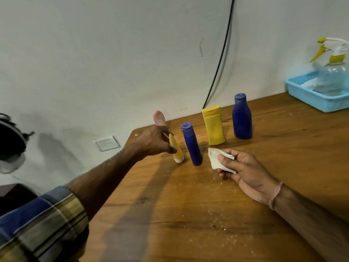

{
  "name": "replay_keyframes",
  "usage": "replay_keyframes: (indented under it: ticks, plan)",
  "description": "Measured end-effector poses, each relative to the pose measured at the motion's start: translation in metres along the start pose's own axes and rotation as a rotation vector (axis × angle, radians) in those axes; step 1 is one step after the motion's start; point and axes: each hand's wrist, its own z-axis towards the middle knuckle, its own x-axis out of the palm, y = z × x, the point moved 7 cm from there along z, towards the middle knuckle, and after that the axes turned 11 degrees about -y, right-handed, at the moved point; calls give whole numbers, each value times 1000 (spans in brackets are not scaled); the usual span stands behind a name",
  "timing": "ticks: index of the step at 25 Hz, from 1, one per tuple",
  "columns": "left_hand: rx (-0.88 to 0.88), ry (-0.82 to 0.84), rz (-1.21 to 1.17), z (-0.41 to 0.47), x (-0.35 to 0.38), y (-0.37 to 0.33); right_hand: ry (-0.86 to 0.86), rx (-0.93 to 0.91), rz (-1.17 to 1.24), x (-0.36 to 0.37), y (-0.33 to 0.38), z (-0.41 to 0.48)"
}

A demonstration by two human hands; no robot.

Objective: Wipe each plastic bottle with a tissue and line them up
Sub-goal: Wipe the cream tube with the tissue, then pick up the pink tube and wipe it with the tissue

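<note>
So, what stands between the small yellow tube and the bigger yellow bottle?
A slim blue bottle stands between the small yellow tube and the bigger yellow bottle, as the head view shows.

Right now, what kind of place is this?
Probably a plain room in a home or small workshop: a scuffed wooden table against a bare white wall, a black cable hanging down it, and a spray bottle in a blue basket.

Even indoor light, soft arm shadows, wide-angle bending at edges
</note>
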Motion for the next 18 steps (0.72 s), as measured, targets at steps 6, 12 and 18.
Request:
replay_keyframes:
  ticks: [6, 12, 18]
  plan:
    - [-14, 14, -44, 3, -6, 3, 15, -8, 16, 1, 0, 0]
    - [-176, -421, -209, 44, -50, 46, 47, -22, -29, 5, -1, -1]
    - [93, -266, 386, 111, -33, 56, 73, -57, -161, 8, -1, 1]
